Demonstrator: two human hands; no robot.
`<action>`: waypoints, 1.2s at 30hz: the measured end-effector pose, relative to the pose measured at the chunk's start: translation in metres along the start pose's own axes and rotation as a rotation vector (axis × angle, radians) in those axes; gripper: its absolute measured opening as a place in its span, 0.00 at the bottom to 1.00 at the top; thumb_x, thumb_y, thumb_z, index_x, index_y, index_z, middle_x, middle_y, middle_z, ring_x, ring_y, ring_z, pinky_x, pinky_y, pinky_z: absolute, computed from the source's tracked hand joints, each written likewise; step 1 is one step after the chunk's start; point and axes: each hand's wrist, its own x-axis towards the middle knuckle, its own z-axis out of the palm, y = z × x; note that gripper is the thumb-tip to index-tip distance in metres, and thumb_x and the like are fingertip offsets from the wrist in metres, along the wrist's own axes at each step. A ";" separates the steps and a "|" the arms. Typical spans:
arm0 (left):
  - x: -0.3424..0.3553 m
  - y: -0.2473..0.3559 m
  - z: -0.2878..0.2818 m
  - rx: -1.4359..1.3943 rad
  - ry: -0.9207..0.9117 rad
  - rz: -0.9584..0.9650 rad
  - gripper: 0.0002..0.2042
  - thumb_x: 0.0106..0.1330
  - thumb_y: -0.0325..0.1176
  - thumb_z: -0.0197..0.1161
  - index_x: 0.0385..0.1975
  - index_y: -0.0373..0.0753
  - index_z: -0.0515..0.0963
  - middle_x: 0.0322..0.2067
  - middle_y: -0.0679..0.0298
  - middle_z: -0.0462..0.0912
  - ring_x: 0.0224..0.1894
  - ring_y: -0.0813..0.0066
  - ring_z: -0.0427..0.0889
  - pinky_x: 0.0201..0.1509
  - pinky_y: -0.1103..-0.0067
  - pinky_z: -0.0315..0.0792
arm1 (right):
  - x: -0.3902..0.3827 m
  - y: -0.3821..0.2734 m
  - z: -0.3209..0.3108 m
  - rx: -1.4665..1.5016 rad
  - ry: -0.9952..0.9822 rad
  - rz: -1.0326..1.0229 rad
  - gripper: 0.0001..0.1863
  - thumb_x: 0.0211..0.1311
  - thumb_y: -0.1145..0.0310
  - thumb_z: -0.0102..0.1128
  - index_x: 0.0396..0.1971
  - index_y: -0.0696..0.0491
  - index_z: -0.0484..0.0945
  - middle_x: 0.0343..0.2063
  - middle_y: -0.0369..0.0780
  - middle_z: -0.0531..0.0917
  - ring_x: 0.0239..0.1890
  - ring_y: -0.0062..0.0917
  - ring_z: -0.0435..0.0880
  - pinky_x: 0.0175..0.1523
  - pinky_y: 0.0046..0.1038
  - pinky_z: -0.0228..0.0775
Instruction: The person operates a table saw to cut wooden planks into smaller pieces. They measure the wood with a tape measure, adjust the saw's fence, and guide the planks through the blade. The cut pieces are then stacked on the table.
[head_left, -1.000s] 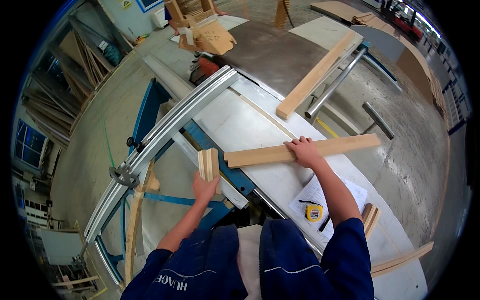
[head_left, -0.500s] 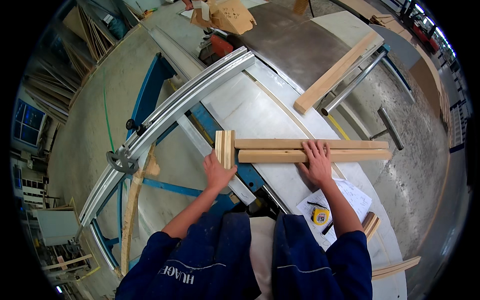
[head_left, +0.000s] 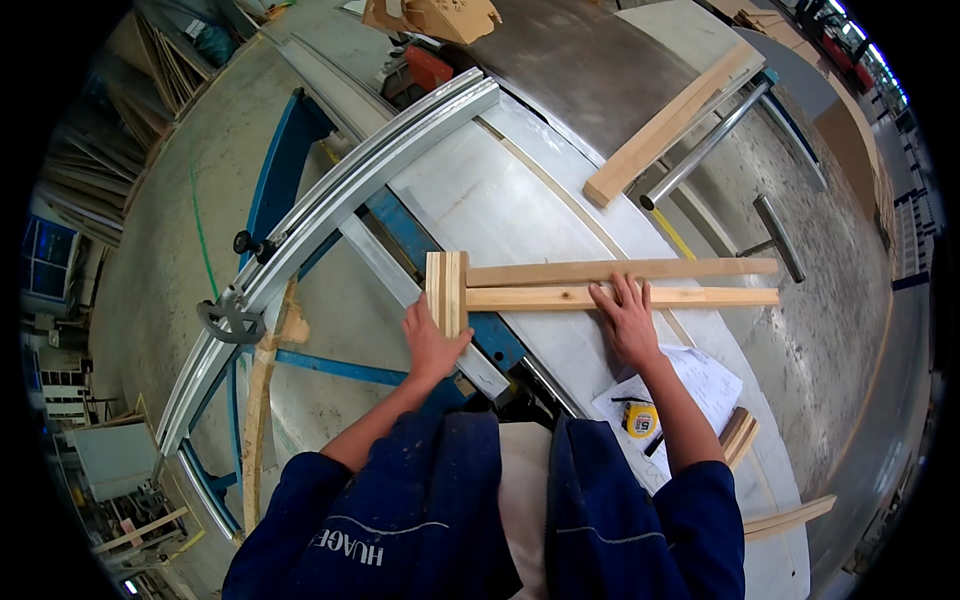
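Two wooden battens, a near one [head_left: 710, 297] and a far one [head_left: 710, 267], lie crosswise in front of the person, running from beside the left hand [head_left: 435, 345] to beyond the right hand [head_left: 630, 320]. The pale metal table [head_left: 480, 190] reaches ahead of both hands and carries the battens, whose outer ends jut past its edge to the right of the right hand, probably simply because they are longer than the table is wide there. Ahead and to the left of the left hand runs an aluminium fence [head_left: 400, 150], while a thicker timber [head_left: 670, 125] rests well beyond the right hand. The right hand has its fingers spread over the near batten, seemingly to steady it; whether the thumb pinches the edge I cannot tell. The left hand grasps a short striped wood block [head_left: 447, 285], fingers on one side and thumb on the other. The block stands across the battens' inner ends, which appear to meet it, so it may serve as a stop that lines them up. Written sheets of paper [head_left: 705, 385] lie nearer the person than the right hand, partly under that forearm, with short wood pieces [head_left: 740, 437] just past it. On the sheets sit a yellow tape measure [head_left: 640, 420] and a smaller black pen [head_left: 655, 444], likely placed there for easy reach.
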 end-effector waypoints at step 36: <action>-0.063 0.205 -0.006 -0.069 -1.025 0.707 0.39 0.53 0.19 0.68 0.69 0.38 0.63 0.59 0.48 0.73 0.61 0.47 0.73 0.65 0.67 0.70 | -0.136 -0.130 -0.034 2.028 0.308 0.506 0.23 0.62 0.78 0.68 0.56 0.59 0.71 0.53 0.43 0.76 0.53 0.24 0.81 0.55 0.27 0.77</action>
